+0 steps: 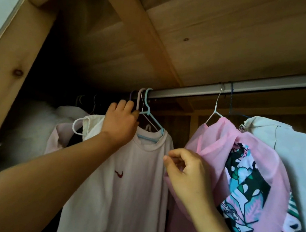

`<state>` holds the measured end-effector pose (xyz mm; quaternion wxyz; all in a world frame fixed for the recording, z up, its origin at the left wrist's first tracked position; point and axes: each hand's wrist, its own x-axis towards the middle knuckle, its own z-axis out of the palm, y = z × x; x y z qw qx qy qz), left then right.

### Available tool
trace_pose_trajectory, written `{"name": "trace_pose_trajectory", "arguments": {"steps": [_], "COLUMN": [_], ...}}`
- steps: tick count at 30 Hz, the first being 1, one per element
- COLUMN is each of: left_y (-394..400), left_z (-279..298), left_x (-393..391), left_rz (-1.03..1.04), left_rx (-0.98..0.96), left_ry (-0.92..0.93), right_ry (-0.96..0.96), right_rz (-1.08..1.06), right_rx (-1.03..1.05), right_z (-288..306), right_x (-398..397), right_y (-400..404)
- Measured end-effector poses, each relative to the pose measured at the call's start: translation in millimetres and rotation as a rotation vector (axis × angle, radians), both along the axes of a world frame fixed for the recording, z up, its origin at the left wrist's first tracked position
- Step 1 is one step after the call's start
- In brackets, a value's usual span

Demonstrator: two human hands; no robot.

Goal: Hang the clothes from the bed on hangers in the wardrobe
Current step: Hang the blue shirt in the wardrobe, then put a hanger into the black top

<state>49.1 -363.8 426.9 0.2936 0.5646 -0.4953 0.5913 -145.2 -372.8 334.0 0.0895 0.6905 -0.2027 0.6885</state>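
Left hand (120, 124) gripping hangers (143, 103) — white T-shirt (134, 180) just below

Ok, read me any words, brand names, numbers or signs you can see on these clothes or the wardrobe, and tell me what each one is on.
No readable words or numbers anywhere.
Red swoosh mark, no lettering: on the chest of the white T-shirt.
Floral print, pattern only, no text: on the pink garment.
Wardrobe rail and hangers: no labels visible.
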Motion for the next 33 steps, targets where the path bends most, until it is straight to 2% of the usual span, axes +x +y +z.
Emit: {"name": "trace_pose_trajectory", "arguments": {"steps": [2,5,9,13,17,25,30,33], "left_y": [8,32,83,140,202,389,544,649], "left_z": [-17,-44,-97,-159,-219,-344,-427,-461], "left_x": [3,4,11,30,56,85,103,109], "left_rz": [-0.122,-0.236,-0.305,-0.336,-0.315,-0.031,0.163,0.37], "left_rx": [-0.064,-0.031,0.036,0.142,0.245,0.368,0.383,0.328], "left_ry": [-0.092,-0.092,0.036,0.199,0.396,0.775,0.934,1.036], "right_ry": [0.0,0.013,0.008,0.078,0.172,0.464,0.618,0.688], "right_rz": [0.024,0.061,0.143,0.063,0.211,0.709,1.034,1.204], "right_rx": [-0.001,-0.013,-0.027,-0.118,-0.094,0.149,0.234,0.283], "right_z": [-2,-9,-32,-65,-103,-220,-297,-334], "right_x": [1,4,15,37,74,165,224,258], "right_y": [1,5,17,42,84,231,368,456]}}
